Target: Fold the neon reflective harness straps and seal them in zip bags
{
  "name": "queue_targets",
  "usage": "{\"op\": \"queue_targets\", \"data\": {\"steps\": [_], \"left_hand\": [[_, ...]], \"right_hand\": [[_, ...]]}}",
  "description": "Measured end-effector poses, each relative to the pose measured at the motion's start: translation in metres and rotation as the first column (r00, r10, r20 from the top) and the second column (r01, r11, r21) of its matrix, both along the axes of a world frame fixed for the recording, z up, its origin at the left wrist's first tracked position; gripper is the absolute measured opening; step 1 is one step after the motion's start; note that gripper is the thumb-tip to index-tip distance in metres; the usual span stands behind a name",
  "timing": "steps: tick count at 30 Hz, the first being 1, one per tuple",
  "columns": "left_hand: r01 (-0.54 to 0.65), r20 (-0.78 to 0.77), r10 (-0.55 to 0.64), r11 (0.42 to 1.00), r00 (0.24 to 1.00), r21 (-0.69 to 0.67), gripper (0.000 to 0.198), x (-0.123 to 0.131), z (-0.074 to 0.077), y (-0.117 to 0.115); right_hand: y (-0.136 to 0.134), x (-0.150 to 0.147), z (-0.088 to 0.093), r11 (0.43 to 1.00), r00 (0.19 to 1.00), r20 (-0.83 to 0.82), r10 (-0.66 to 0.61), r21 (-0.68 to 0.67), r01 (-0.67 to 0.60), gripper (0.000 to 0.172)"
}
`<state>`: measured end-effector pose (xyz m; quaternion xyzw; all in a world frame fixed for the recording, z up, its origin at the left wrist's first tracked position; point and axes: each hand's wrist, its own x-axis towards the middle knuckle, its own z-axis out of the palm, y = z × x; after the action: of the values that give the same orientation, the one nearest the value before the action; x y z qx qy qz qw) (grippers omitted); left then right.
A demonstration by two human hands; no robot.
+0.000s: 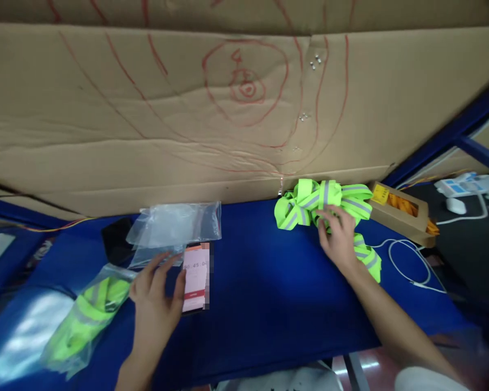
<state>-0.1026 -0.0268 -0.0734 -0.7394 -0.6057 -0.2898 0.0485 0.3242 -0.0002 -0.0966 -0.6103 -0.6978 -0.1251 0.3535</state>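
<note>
My right hand (338,233) rests on a pile of neon-green reflective straps (321,203) at the back right of the blue table (269,293), fingers curled over one strap. My left hand (157,293) hovers at the front left with fingers spread, its fingertips touching clear plastic bags (175,228) and lying beside a phone with a lit screen (196,277). A filled plastic bag holding green straps (85,320) lies to the left of that hand.
A large cardboard sheet with red drawn lines (228,108) stands behind the table. A brown box with orange contents (403,212), a white cable (411,260) and a white power strip (464,184) are at the right. A dark object (116,239) lies under the bags.
</note>
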Motion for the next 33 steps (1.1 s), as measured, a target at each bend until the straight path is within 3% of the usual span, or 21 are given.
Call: {"op": "queue_targets", "data": {"steps": [2,4,5,7,9,12,14,17,20,22,25,27,29,31,33], "left_hand": [[0.129,-0.047,-0.126,0.99,0.991,0.059,0.024,0.013,0.006,0.013],[0.252,-0.076,-0.244,0.958,0.967,0.134,0.021,0.025,0.02,0.03],[0.3,-0.08,-0.29,0.938,0.954,0.176,0.022,0.032,0.03,0.039],[0.379,-0.095,-0.367,0.892,0.925,0.246,0.024,0.047,0.052,0.054],[0.437,-0.1,-0.427,0.857,0.899,0.274,0.024,0.062,0.075,0.063],[0.515,-0.082,-0.511,0.823,0.855,0.24,0.022,0.078,0.102,0.066],[0.556,-0.038,-0.564,0.798,0.825,0.234,0.02,0.083,0.111,0.066],[0.582,0.109,-0.606,0.791,0.788,0.186,0.016,0.087,0.11,0.068],[0.625,0.33,-0.592,0.78,0.736,0.004,0.019,0.093,0.094,0.075],[0.684,0.463,-0.569,0.719,0.68,-0.121,0.029,0.1,0.08,0.081],[0.768,0.574,-0.554,0.598,0.604,-0.231,0.066,0.107,0.059,0.086],[0.829,0.593,-0.592,0.486,0.546,-0.278,0.089,0.108,0.05,0.089],[0.854,0.575,-0.633,0.405,0.519,-0.325,0.089,0.103,0.047,0.095],[0.814,0.513,-0.632,0.433,0.581,-0.388,0.064,0.095,0.049,0.102],[0.697,0.395,-0.577,0.546,0.715,-0.464,0.04,0.086,0.054,0.109]], "right_hand": [[0.01,0.016,0.009,0.984,0.984,0.011,-0.18,0.01,0.179,0.055],[0.021,0.024,0.02,0.974,0.982,0.045,-0.186,-0.122,0.19,0.078],[0.027,0.026,0.027,0.966,0.987,0.054,-0.152,-0.203,0.16,0.082],[0.041,0.028,0.044,0.944,0.994,0.045,-0.098,-0.312,0.107,0.072],[0.055,0.033,0.066,0.939,0.992,0.017,-0.122,-0.323,0.121,0.054],[0.069,0.043,0.106,0.955,0.974,-0.042,-0.223,-0.209,0.21,0.049],[0.071,0.044,0.133,0.969,0.948,-0.201,-0.245,-0.044,0.241,0.041],[0.062,0.026,0.167,0.949,0.885,-0.433,-0.17,0.169,0.265,0.021],[0.046,-0.009,0.185,0.932,0.827,-0.563,-0.005,0.297,0.208,0.004],[0.038,-0.03,0.187,0.933,0.79,-0.599,0.126,0.343,0.112,0.006],[0.032,-0.05,0.178,0.941,0.686,-0.675,0.271,0.336,-0.04,0.011],[0.032,-0.057,0.168,0.957,0.656,-0.697,0.29,0.235,-0.173,0.009],[0.033,-0.065,0.158,0.951,0.757,-0.599,0.26,0.022,-0.309,0.013],[0.037,-0.073,0.149,0.899,0.867,-0.421,0.268,-0.213,-0.382,0.024],[0.042,-0.078,0.141,0.827,0.905,-0.283,0.316,-0.386,-0.409,0.045]]}}
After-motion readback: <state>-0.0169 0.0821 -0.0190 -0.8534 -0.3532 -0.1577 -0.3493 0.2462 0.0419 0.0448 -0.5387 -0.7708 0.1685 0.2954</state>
